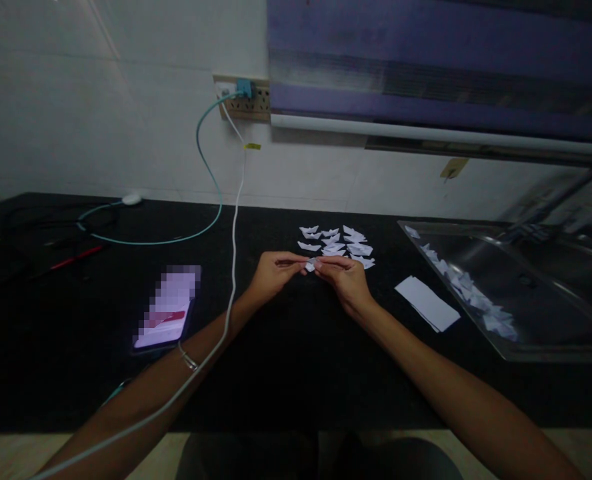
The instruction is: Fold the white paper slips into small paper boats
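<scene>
Between my two hands is a small folded piece of white paper (pixel 311 265), pinched at both sides over the black counter. My left hand (pixel 275 272) closes its fingertips on the paper's left end. On the opposite end, my right hand (pixel 345 275) grips with thumb and fingers. The paper's exact shape is partly covered by my fingertips. Just beyond my hands lie several small white paper boats (pixel 333 241) in loose rows. To the right of my right hand rests a stack of white paper slips (pixel 427 303).
A steel sink (pixel 551 320) is at the right, with several folded papers (pixel 469 287) along its left rim. A lit phone (pixel 169 308) lies left. A white cable (pixel 235 247) crosses my left arm from the wall socket (pixel 246 100); a teal cable (pixel 199 133) loops on the counter.
</scene>
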Tool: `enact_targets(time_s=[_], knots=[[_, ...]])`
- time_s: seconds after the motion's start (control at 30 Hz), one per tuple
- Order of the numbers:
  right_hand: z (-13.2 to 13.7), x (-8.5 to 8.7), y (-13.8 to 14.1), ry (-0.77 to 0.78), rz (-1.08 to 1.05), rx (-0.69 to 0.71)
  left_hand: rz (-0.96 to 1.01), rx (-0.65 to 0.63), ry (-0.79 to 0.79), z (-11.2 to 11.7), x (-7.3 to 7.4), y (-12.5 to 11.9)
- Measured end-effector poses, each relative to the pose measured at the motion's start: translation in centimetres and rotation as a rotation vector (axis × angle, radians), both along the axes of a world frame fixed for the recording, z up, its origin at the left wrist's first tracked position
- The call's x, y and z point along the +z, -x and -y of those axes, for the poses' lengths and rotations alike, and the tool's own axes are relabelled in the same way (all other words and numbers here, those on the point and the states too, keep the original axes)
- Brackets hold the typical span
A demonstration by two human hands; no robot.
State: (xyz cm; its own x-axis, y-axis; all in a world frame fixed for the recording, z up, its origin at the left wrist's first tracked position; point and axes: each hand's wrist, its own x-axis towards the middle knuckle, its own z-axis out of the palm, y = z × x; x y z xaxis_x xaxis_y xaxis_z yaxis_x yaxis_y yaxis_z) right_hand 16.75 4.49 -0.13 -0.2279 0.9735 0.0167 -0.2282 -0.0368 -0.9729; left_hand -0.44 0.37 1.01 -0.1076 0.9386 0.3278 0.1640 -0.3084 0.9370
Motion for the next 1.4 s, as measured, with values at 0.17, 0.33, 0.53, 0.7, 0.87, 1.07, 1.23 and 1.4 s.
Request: enact_targets(time_s=[0.17,0.33,0.53,0.7,0.87,1.07,1.23,1.4], knots=[[0.3,0.5,-0.2,-0.201,0.089,0.025,-0.018,0.038,-0.038,0.3,0.5,0.0],[0.5,0.9,-0.1,-0.334,0.139,0.047,-0.001,0.053,-0.056,0.1,0.1,-0.5],[0.7,0.6,0.4,-0.149,-0.009,0.043,-0.026,0.017,-0.045,0.3,0.1,-0.6],[0.5,0.5,0.1,-0.107,-0.045,0.045,-0.032,-0.039,-0.101,0.7,0.5,0.0],[0.0,0.8,-0.6,-0.378,0.114,0.036,0.118,-0.155,-0.018,0.5,0.2,0.0],[0.3,0.8,-0.3,-0.439,0.134,0.016,-0.222,-0.246,0.077,0.6,0.0,-1.0],[0.4,0.7,-0.2,-0.342,0.032,0.181,-0.412,-0.244,0.083,0.7,-0.1,-0.7],[0.0,1.2,-0.9,-0.101,-0.032,0.345,-0.456,-0.217,0.075,0.5,-0.2,0.1]])
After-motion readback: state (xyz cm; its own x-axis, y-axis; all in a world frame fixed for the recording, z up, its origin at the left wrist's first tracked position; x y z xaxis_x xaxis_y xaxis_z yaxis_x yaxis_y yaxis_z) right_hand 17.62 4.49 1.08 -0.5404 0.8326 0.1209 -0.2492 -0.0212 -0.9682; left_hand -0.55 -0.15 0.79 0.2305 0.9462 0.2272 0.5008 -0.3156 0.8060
